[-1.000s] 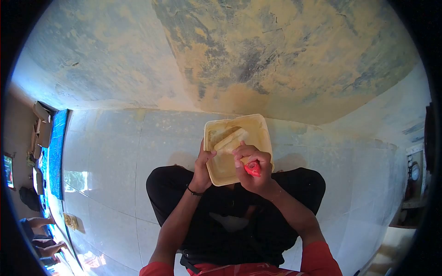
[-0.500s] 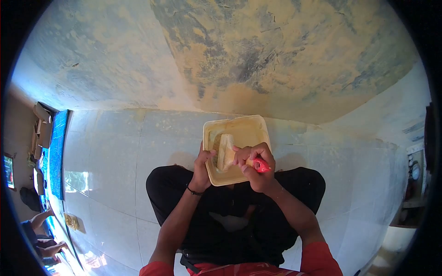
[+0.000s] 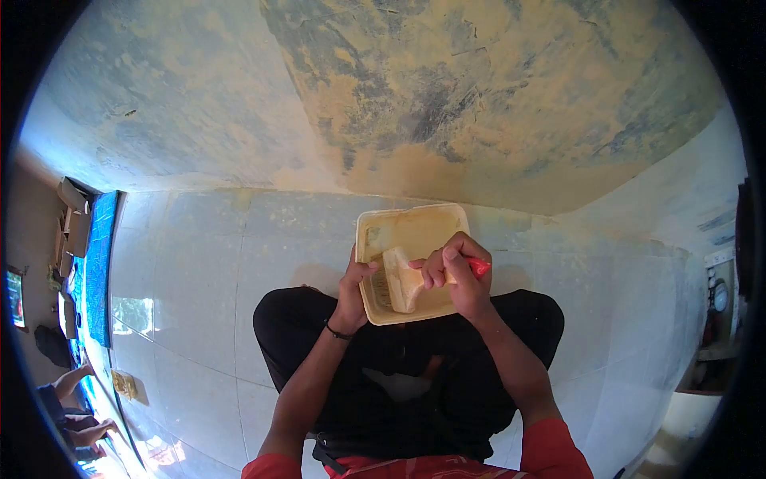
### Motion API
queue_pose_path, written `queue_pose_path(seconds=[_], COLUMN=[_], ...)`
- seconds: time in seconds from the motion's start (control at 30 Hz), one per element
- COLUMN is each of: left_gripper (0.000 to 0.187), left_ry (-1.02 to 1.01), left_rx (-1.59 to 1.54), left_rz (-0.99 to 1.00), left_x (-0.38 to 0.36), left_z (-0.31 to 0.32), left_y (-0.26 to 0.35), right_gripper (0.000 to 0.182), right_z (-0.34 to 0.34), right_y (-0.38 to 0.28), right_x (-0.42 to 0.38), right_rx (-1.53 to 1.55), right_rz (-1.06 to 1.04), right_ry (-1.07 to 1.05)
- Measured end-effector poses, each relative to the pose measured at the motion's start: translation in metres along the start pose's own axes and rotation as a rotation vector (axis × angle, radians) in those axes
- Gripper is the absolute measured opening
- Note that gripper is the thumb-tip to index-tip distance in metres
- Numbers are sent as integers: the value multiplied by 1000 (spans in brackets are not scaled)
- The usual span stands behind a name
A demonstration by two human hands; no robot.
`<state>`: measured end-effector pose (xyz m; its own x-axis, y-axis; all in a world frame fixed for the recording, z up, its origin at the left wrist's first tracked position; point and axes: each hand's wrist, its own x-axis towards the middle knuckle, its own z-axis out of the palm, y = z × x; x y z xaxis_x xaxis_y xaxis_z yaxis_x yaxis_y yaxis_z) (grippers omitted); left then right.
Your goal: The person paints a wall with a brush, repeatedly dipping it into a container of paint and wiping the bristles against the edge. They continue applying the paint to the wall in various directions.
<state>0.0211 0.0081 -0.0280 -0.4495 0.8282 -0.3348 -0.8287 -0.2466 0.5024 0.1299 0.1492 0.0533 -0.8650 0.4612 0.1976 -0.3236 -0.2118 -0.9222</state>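
Observation:
A cream rectangular plastic tub (image 3: 423, 217) rests at my lap, its inside smeared with pale paint. My left hand (image 3: 352, 289) is closed on the tub's left wall, thumb over the rim and fingers hidden outside. Over the tub, my right hand (image 3: 459, 277) is wrapped around the handle of a wide paintbrush (image 3: 401, 281). Its broad head is coated cream and sits inside the tub near the left side. The red end of the handle sticks out to the right of my fist.
Beyond the tub rises a wall (image 3: 447, 96) with patchy yellowish and grey coating. Light floor tiles (image 3: 183, 279) surround my crossed legs. At far left are a blue sheet (image 3: 101, 263), a small yellowish packet (image 3: 124, 384) and another person's arms (image 3: 80, 431).
The brush head has moved slightly right and toward me within the tub. My right hand has lifted outward and turned, with the red handle end swinging up and right. The tub has shifted slightly.

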Motion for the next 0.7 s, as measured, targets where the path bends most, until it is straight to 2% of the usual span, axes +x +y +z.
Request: queue_pose_path(seconds=[0.23,0.33,0.4,0.5,0.7], left_gripper=[65,66,65,64,58], left_ry=[11,12,-43,-42,0], left_rx=[29,25,70,29,-37], left_rz=[4,-10,41,1,-28], left_x=[-2,-3,-3,-2,-6], left_z=[3,6,7,4,9], left_y=[3,4,3,1,7], right_gripper=[28,27,27,28,28], right_z=[-15,-29,-34,-36,-36], right_y=[-16,-25,-32,-39,-44], right_x=[3,3,4,5,1], right_rx=[42,-25,-22,-34,172], right_rz=[-85,-222,-242,-319,-381], right_ry=[46,130,163,202,240])
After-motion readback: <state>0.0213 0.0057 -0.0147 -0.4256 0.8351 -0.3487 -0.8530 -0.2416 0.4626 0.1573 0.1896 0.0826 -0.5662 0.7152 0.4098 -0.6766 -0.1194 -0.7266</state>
